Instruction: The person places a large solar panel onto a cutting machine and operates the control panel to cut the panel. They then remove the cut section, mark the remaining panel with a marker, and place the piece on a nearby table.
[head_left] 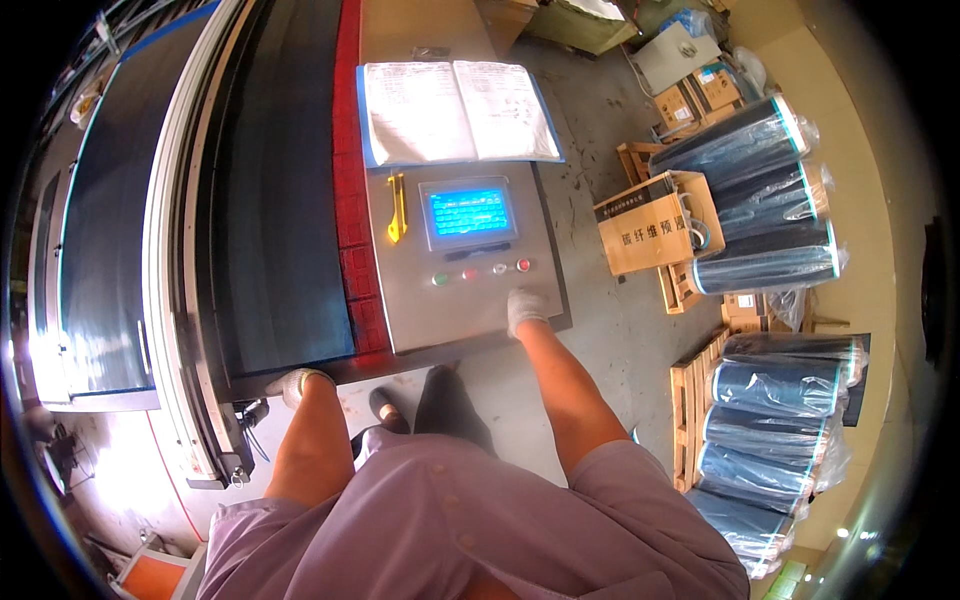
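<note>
My right hand (pixel 525 309), in a whitish glove, is at the near right part of a grey metal control panel (pixel 440 320), just below a row of buttons. Its fingers are smeared, so their pose is unclear. A lit blue touchscreen (pixel 470 213) sits above the buttons. My left hand (pixel 298 384), also gloved, is at the near edge of a long machine bed (pixel 280 220) with a dark surface. Its fingers point left and look stretched out, with nothing visible in them. A yellow utility knife (pixel 397 210) lies left of the screen.
An open logbook (pixel 462 112) lies across the panel's far end. A red strip (pixel 355 240) separates bed and panel. A white gantry rail (pixel 170 240) runs along the bed. To the right, a cardboard box (pixel 645 235) and several film-wrapped dark rolls (pixel 770 265) stand by wooden pallets (pixel 690 400).
</note>
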